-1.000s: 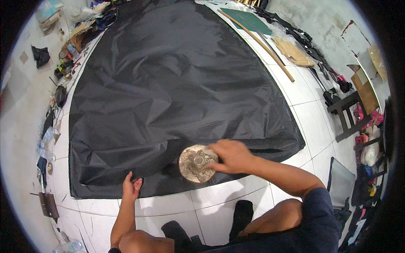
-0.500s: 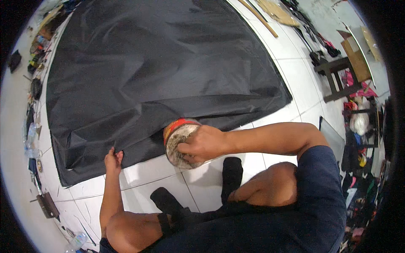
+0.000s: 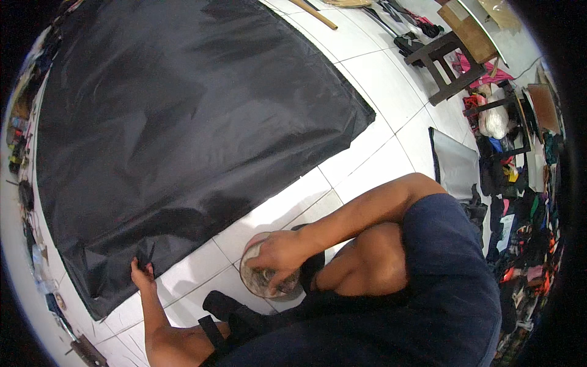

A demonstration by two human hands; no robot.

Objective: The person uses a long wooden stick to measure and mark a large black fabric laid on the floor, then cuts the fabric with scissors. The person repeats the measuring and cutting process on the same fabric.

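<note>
A large sheet of black fabric with a slight sheen lies spread over the floor in front of me, creased near its front edge. My left hand is closed on that edge near the left corner, thumb and fingers pinching the cloth. Between my feet and the sheet, my right hand grips the top of a round, can-shaped object with a stained whitish face and a worn rim. The can-shaped object is apart from the fabric, over the tiles. My fingers hide part of its top.
White floor tiles surround the sheet. At the right stand a dark stool, a grey panel and a cluttered heap with a white plastic bag. A wooden stick lies at the far side. Small items line the left wall.
My right hand has lifted the can-shaped object off the fabric edge and brought it back toward me. The front folds look flatter. The view has turned rightward; my left hand keeps the edge.
</note>
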